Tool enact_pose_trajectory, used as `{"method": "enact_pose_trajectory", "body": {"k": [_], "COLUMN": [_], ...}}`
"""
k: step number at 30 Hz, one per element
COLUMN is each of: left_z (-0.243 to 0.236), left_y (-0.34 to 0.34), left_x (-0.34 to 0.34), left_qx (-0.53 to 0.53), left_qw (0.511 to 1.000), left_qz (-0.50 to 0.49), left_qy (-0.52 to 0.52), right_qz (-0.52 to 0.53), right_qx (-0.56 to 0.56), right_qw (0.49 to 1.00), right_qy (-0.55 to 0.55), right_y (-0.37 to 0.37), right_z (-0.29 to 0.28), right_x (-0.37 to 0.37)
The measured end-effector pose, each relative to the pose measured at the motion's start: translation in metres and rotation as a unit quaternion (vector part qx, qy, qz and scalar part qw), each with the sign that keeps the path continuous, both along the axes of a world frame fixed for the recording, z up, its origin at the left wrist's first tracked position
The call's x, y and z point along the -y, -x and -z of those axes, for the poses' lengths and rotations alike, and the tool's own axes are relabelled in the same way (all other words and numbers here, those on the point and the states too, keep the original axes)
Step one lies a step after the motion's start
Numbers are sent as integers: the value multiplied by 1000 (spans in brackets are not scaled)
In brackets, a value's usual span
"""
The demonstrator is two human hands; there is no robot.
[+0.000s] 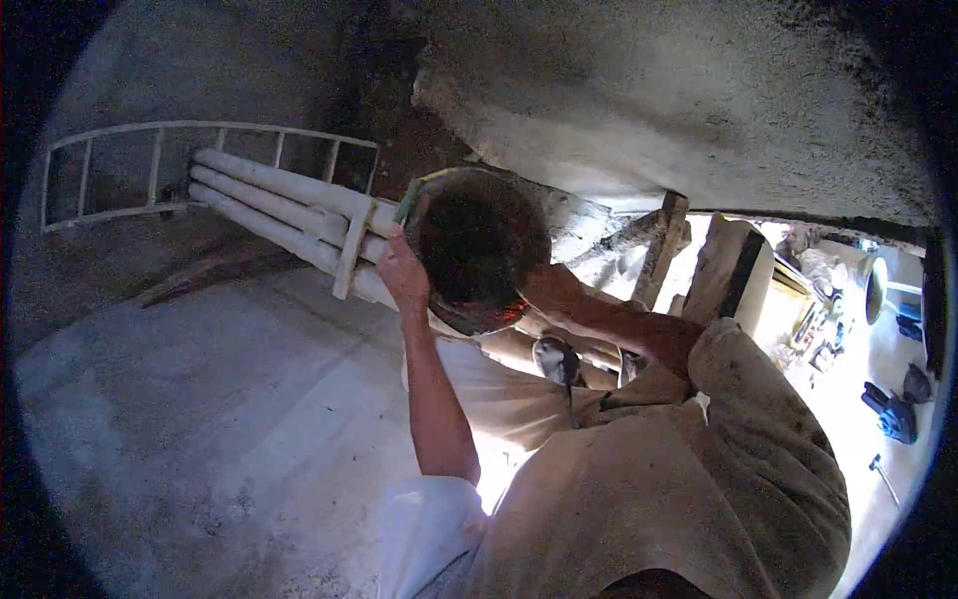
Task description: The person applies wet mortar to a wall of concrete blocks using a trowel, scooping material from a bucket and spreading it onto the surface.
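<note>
The left hand [404, 270] has its grip closed on the left edge of a round dark vessel [479, 245], which lies between both hands. The right hand [551, 292] meets the lower right edge; its fingertips are hidden, so how far that grip closes I cannot tell. Just above the left grip runs a green strip [409, 200]; left of it lie pale pipes [279, 182].

The wall [649, 90] is faced with rough, matt plaster. The brown garment [659, 479] is made of creased, matt cloth, the slanted post [659, 255] of rough wood. The pale poles [274, 179] are smooth-sided and dull. The dark round vessel [474, 245] is marked by a reddish gleam.
</note>
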State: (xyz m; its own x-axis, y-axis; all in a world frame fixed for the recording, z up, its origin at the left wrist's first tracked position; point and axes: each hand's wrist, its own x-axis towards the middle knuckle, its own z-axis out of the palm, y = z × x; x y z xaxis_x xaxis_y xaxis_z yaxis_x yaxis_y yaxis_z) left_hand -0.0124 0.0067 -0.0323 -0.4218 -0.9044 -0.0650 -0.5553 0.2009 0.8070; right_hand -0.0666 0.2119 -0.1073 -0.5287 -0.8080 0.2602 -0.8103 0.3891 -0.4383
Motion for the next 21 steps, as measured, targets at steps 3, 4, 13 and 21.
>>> {"method": "enact_pose_trajectory", "body": {"k": [3,4,13,21], "left_z": [10,3,8,10], "left_y": [-12,-6,3,-8], "left_x": [16,12,4,16], "left_qx": [11,-20,56,31], "left_qw": [1000,999,998,997], "left_qz": [23,26,31,47], "left_qy": [11,11,-6,50], "right_qz": [-136,-113,4,-103], "right_qx": [223,224,3,166], "right_qw": [917,918,999,959], "right_qy": [-303,-308,-37,-205], "right_y": [32,47,-18,32], "right_z": [-46,-61,32,-56], "right_x": [-7,1,-2,-15]}}
